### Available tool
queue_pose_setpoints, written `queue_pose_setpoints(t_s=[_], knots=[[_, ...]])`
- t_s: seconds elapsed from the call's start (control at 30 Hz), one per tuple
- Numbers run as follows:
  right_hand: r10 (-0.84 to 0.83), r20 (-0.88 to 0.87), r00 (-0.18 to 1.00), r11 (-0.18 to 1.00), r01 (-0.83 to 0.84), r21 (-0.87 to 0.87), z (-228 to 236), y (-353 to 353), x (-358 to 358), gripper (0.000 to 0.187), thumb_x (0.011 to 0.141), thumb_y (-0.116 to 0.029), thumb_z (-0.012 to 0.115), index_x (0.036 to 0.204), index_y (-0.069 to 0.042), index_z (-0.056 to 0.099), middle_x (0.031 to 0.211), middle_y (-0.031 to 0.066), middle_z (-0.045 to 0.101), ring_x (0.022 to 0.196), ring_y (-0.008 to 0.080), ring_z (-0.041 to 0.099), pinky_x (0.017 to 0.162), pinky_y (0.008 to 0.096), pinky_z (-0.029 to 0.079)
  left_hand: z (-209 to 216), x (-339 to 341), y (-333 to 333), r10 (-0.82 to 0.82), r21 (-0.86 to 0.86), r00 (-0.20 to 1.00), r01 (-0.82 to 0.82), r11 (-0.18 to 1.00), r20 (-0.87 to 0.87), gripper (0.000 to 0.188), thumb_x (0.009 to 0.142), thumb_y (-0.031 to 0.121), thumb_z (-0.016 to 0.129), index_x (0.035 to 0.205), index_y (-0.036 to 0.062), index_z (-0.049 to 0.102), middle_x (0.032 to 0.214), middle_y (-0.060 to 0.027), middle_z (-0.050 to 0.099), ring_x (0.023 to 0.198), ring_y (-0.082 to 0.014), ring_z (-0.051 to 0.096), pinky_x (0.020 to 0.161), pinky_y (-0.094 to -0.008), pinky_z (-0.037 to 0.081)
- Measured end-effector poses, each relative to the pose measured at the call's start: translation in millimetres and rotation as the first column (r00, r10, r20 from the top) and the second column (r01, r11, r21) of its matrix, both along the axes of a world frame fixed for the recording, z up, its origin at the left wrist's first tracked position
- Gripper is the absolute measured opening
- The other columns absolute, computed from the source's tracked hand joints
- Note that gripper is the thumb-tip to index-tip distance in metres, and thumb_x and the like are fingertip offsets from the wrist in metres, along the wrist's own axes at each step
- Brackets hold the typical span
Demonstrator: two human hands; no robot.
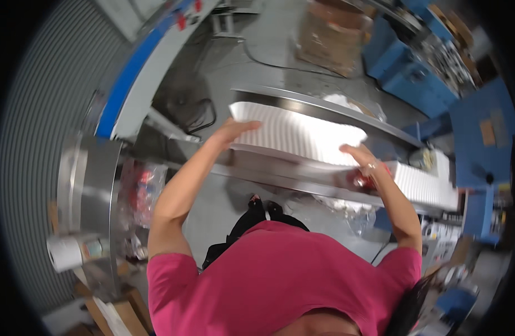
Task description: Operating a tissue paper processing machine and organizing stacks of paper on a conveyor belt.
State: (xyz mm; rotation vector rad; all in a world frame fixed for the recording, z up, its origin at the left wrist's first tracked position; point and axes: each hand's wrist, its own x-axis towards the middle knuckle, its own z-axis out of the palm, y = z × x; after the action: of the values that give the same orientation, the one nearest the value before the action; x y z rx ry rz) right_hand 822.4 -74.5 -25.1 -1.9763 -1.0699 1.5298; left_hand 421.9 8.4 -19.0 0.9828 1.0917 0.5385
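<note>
Between my two hands is a long white ribbed stack [296,134], its thin pieces nested side by side. It lies crosswise over a metal trough [268,162] in front of me. My left hand [235,131] grips its left end, thumb along the top and the other fingers hidden. My right hand [359,155] closes on the right end, thumb on the near upper side. Just below my right wrist is a red object [361,180], blurred and partly covered. Another white ribbed stack [425,185] rests at the right end of the trough.
A steel table [89,190] at left bears a white roll [64,253]; a clear bag with red contents [143,190] is beside it. A blue-edged conveyor [131,73] runs at far left. Farther off are a cardboard box [330,39] and a blue machine [406,70]. Plastic scraps [358,218] litter the floor.
</note>
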Motion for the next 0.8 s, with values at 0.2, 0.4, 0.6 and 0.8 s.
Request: queue_pose_setpoints(t_s=[0.2,0.4,0.6,0.8], knots=[[0.038,-0.067,0.997,0.976,-0.023,0.218,27,-16,-5,0.066,0.076,-0.025,0.069,0.131,0.004,0.046,0.129,0.0120,0.052,0.119,0.0215,0.048,0.102,0.0325,0.034,-6,-9,-22,0.067,0.018,0.959,-0.064,0.998,-0.277,0.091,0.066,0.051,0.079,0.132,-0.0017,0.045,0.131,-0.0176,0.049,0.124,-0.0302,0.043,0.101,-0.0422,0.036],[0.251,-0.186,0.950,0.930,-0.184,0.319,65,29,-69,0.070,0.076,-0.021,0.070,0.134,0.005,0.040,0.131,0.0118,0.050,0.119,0.0228,0.048,0.101,0.0327,0.036,50,-81,-89,0.379,0.214,0.925,-0.373,0.903,0.012,0.075,0.069,0.039,0.080,0.128,0.0032,0.050,0.130,-0.0108,0.053,0.118,-0.0208,0.051,0.102,-0.0329,0.036],[0.530,-0.221,0.819,0.799,-0.395,0.453,107,90,-236,0.066,0.076,-0.021,0.070,0.130,0.007,0.044,0.127,0.0124,0.054,0.116,0.0218,0.050,0.100,0.0329,0.037,84,-218,-134,0.648,0.336,0.758,-0.631,0.699,0.075,0.070,0.074,0.029,0.077,0.131,0.0027,0.046,0.128,-0.0117,0.053,0.120,-0.0223,0.047,0.102,-0.0349,0.034],[0.783,-0.191,0.592,0.612,-0.678,0.408,110,129,-491,0.064,0.076,-0.026,0.071,0.129,0.002,0.048,0.121,0.0100,0.058,0.110,0.0206,0.054,0.095,0.0338,0.040,62,-397,-220,0.898,0.254,0.439,-0.873,0.417,0.035,0.072,0.076,0.030,0.076,0.132,-0.0016,0.044,0.127,-0.0140,0.054,0.118,-0.0238,0.049,0.103,-0.0353,0.033]])
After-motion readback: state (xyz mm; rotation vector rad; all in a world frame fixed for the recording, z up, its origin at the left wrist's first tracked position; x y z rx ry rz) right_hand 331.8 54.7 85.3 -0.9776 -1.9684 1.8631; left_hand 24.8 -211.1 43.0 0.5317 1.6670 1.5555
